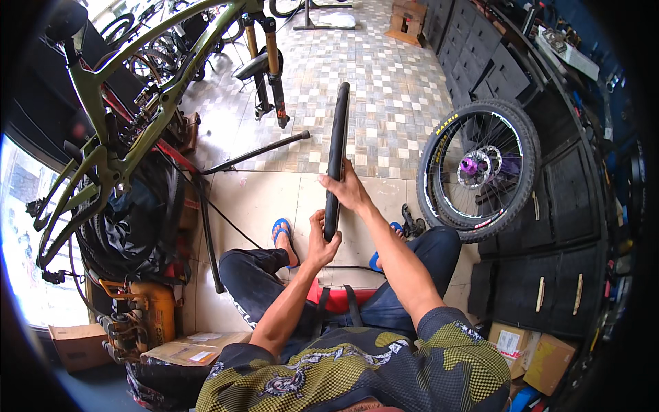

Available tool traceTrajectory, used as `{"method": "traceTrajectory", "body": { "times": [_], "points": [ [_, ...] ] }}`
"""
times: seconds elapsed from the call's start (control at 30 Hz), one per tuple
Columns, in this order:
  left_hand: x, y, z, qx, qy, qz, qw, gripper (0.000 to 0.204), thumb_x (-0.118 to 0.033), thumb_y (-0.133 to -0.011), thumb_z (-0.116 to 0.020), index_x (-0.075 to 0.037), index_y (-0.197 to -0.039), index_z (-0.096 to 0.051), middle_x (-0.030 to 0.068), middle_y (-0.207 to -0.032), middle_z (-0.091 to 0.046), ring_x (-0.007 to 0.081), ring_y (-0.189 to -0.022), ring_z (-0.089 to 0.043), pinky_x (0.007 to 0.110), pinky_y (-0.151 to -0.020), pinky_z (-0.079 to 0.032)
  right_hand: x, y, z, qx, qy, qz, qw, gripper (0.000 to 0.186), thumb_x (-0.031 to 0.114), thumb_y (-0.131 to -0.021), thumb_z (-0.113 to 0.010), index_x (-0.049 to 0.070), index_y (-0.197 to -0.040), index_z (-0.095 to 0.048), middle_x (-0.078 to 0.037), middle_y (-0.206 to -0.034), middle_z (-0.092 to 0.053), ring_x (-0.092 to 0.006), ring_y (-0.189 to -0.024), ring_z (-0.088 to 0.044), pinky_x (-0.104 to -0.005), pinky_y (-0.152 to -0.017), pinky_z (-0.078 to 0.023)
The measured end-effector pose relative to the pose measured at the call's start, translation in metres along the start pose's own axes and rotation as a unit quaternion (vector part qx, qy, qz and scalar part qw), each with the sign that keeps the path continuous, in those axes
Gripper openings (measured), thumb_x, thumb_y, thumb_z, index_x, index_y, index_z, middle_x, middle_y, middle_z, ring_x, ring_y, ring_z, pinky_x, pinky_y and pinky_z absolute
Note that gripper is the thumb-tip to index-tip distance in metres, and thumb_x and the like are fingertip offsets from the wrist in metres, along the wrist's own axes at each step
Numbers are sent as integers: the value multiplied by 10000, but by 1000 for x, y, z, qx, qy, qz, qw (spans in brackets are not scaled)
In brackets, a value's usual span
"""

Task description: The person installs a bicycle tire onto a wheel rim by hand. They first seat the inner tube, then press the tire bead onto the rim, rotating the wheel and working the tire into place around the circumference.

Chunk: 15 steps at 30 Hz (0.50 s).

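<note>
A smooth black bicycle rim (339, 123) stands upright between my knees, turned nearly edge-on. No hub or spokes show on it, and its far side is hidden. My left hand (321, 242) is closed around its lower, near end, thumb on the right side. Higher up, my right hand (349, 188) grips it from the right, with the thumb laid across the outer face and the fingers partly hidden behind.
To the right, a wheel (508, 168) with a knobbly tyre and purple hub leans against black cabinets (549, 288). A green bicycle frame (147, 141) hangs at the left above a stand leg (257, 152). An orange compressor (154, 309) and cardboard box (195, 349) sit lower left.
</note>
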State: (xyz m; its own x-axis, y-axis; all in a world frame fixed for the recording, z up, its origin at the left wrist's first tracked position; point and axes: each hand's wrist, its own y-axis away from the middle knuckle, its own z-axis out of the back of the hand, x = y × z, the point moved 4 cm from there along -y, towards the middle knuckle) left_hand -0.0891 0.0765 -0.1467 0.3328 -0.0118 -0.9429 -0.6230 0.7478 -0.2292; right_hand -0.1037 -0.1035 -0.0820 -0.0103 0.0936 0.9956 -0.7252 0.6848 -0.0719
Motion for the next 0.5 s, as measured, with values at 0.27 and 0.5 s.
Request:
{"method": "traceTrajectory", "body": {
  "times": [0.27, 0.5],
  "points": [
    [-28, -66, 55, -37, 43, 28, 998, 515, -237, -990, -741, -14, -1394, -514, 168, -1390, -581, 302, -1292, -606, 436, -1007, -555, 1, 95, -25, 30, -31, -16, 999, 961, 242, -850, -834, 0, -1582, -262, -110, -1075, -645, -197, -928, -660, -343, -846, -568],
    [-67, -146, 10, 34, 34, 115, 992, 935, -476, -887, -831, 17, -1550, -392, 268, -1405, -568, 336, -1218, -655, 441, -952, -579, -7, 144, -23, 58, -31, -76, 995, 1051, 222, -838, -839, 94, -1657, -193, -85, -1021, -614, -183, -906, -651, -348, -802, -558]
  ]
}}
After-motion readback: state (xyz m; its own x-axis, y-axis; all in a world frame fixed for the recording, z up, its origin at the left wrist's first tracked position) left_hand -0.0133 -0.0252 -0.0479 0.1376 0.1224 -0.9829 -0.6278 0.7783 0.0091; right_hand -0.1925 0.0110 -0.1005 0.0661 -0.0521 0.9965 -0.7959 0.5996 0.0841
